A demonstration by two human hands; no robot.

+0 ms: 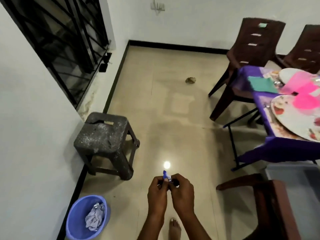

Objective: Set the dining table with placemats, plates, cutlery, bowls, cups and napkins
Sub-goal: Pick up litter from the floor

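At the right edge of the scene stands the dining table [284, 149], draped in a purple cloth that hangs over its near-left corner, with dark folding legs showing beneath. Two round pale plates lie on it: the near plate [292, 122] carries a red flower pattern, and the far plate [288, 75] is partly covered. Pink napkins [304, 94] are spread across both plates, their number hard to tell where they overlap, and one teal napkin [262, 84] lies flat on the cloth to the left of them. Small shiny items sit between the plates, too blurred to name. Three dark brown plastic chairs show around the table: two at the far side [249, 54] and one at the near right [270, 205]. One grey speckled stool [103, 135] stands by the left wall, and one blue bin [86, 217] with crumpled paper inside sits at the near left. Near the bottom centre, over the tiled floor and well apart from the table, the left hand [156, 194] and the right hand [183, 193] meet, fingers curled, both pinching one small blue-and-white wrapper [165, 174] between them.
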